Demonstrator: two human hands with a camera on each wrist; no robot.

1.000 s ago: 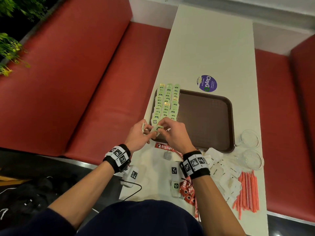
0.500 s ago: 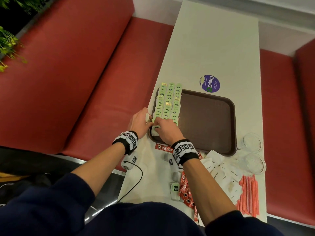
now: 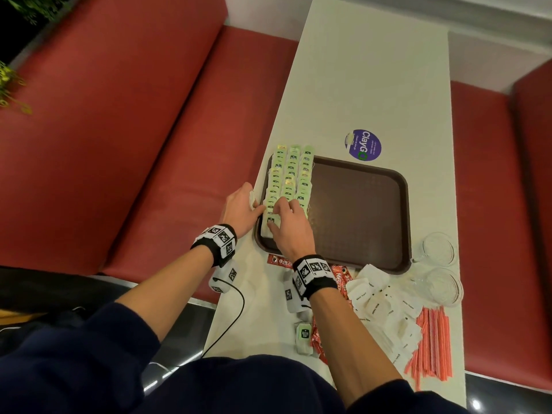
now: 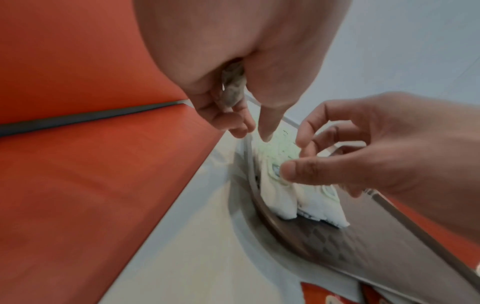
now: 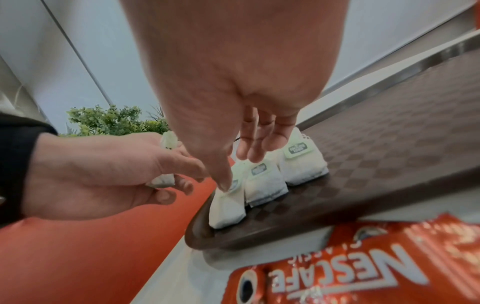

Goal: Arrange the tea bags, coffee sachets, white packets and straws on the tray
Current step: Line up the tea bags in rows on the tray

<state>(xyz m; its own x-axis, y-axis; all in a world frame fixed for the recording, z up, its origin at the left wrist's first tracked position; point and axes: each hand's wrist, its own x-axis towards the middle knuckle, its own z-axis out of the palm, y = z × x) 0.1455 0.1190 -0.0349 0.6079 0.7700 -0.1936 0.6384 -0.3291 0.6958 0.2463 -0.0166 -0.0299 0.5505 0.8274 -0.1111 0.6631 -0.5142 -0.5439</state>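
With three rows of tea bags [image 3: 291, 180] filling the tray's [image 3: 358, 210] left side, our right hand [image 3: 288, 225] presses another down with straight fingers, our left hand [image 3: 243, 209] clutches spares, while coffee sachets [image 3: 340, 276], white packets [image 3: 376, 306] and straws [image 3: 433, 345] wait near the tabletop's near right corner.

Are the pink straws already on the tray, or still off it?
Off it: the straws lie on the table, nearer than the tray.

A café or fast-food booth: long red padded bench seats [image 3: 155, 121] flank a narrow white laminate desk [image 3: 373, 85], which carries a brown plastic serving tray [image 3: 358, 210] beside a round purple "ClayGo" clean-up sticker [image 3: 364, 144]. Green foliage [image 5: 109, 121] stands behind the left bench.
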